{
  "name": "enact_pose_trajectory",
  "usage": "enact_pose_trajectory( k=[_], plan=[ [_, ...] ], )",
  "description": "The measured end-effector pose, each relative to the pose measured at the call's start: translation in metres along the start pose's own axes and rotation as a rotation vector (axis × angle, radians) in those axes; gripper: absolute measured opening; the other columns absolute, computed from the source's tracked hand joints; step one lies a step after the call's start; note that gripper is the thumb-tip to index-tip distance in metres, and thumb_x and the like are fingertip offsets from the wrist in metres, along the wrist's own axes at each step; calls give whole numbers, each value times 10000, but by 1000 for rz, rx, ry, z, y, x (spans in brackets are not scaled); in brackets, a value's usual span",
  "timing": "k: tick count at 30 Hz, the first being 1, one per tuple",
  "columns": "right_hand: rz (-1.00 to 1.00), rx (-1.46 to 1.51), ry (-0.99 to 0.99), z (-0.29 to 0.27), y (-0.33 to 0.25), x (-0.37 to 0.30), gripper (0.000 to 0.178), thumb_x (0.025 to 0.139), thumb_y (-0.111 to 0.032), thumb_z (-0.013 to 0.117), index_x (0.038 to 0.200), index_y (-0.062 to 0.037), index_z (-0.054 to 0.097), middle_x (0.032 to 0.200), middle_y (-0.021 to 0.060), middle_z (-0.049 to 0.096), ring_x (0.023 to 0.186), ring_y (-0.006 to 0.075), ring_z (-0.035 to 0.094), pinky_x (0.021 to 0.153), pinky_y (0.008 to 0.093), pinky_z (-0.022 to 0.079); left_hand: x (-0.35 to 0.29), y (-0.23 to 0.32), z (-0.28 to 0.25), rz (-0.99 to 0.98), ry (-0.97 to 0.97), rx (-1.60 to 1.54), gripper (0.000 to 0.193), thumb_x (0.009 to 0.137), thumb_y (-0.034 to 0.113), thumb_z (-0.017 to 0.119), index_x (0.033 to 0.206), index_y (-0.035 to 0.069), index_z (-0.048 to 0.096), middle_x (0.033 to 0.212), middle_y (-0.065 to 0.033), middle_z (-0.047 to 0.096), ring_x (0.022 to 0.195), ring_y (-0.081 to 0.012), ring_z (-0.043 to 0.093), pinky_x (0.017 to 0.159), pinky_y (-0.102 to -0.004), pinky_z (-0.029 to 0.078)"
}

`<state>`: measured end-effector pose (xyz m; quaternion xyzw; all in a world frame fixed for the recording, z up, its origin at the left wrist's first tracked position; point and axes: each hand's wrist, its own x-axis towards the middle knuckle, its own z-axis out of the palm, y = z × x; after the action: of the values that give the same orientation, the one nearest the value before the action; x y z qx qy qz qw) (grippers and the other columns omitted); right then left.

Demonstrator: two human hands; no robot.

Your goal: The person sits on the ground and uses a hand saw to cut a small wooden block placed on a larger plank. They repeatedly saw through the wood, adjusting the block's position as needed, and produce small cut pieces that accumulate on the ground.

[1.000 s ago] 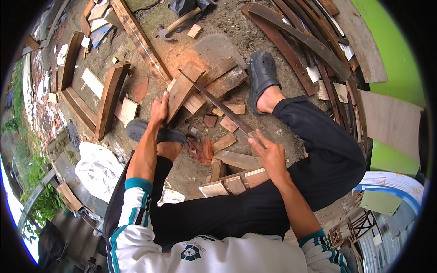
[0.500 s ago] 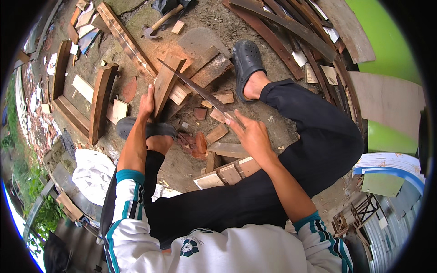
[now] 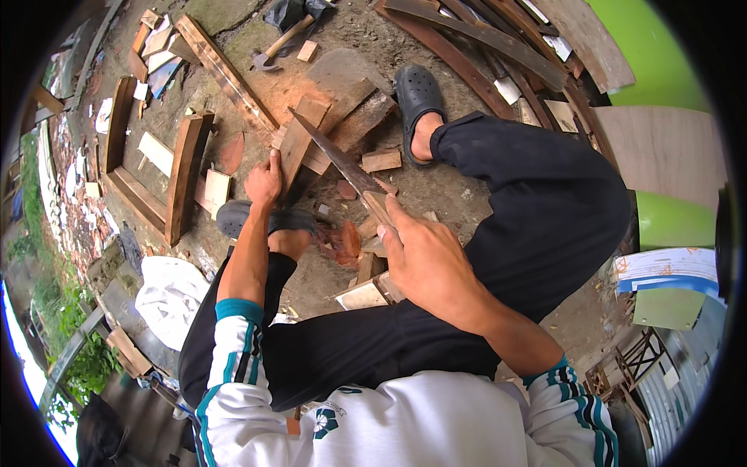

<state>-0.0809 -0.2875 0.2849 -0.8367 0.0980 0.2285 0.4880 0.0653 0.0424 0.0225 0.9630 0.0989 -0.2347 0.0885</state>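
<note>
My right hand (image 3: pixel 432 261) is closed round the wooden handle of a handsaw (image 3: pixel 342 161), its thumb along the near side. The dark blade slants away to the upper left, with its tip over a short wooden board (image 3: pixel 299 140). Against that board's left edge, my left hand (image 3: pixel 264 183) is closed, gripping it; part of its grip is hidden. The board leans over a thicker wood block (image 3: pixel 362 113) on the ground. Close to my left hand is my left foot in a dark clog (image 3: pixel 233 218).
A claw hammer (image 3: pixel 284 40) lies at the far side. Long planks (image 3: pixel 482 47) are piled at the upper right, and a joined wooden frame (image 3: pixel 187 175) stands at the left. My right clog (image 3: pixel 419 101) is beside the block. White cloth (image 3: pixel 170 296) lies at lower left.
My right hand has risen and come back toward me, bringing the saw with it; the blade now slants more steeply. My left hand still holds the board. The whole view has shifted slightly.
</note>
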Motion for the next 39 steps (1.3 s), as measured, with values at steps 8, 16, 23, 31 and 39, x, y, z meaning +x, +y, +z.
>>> enact_pose_trajectory(
  k=[8, 16, 23, 31, 39],
  plan=[
    [-132, -19, 53, -8, -25, -34, 448, 979, -114, 566, 1336, 152, 517, 844, 287, 660, 771, 435, 663, 715, 497, 505, -25, 31, -3, -92, 182, 41, 701, 1021, 627, 339, 1467, 111, 499, 1380, -262, 557, 1315, -413, 503, 1079, -615, 327],
    [-58, 117, 228, -54, -11, -42, 430, 990, -160, 564, 1300, 138, 563, 876, 327, 676, 828, 448, 694, 748, 468, 532, -20, 102, -25, 353, 257, -58, 788, 928, 506, 633, 1484, 7, 384, 1401, -276, 517, 1321, -425, 487, 1099, -525, 396],
    [1, 520, 236, -67, 31, -3, 447, 1004, -192, 595, 1341, 100, 575, 754, 87, 677, 667, 103, 626, 658, 291, 500, 1, 100, -47, 317, 4, 134, 941, 821, 381, 800, 1539, 55, 286, 1293, -284, 590, 1165, -436, 598, 972, -497, 500],
    [-73, 668, 295, -62, 13, -9, 483, 1010, -155, 591, 1431, 68, 513, 684, -30, 564, 582, 31, 484, 529, 214, 393, -38, 54, -114, 608, -41, -103, 992, 882, 589, 677, 1606, 67, 242, 1375, -289, 580, 1263, -416, 578, 1078, -467, 456],
    [-119, 653, 185, -36, -7, -5, 398, 1009, -117, 580, 1395, -25, 601, 693, -40, 548, 569, 27, 468, 526, 208, 400, -91, 61, -190, 673, -13, -316, 986, 876, 652, 630, 1598, 89, 263, 1535, -225, 453, 1391, -369, 472, 1117, -511, 440]
  ],
)
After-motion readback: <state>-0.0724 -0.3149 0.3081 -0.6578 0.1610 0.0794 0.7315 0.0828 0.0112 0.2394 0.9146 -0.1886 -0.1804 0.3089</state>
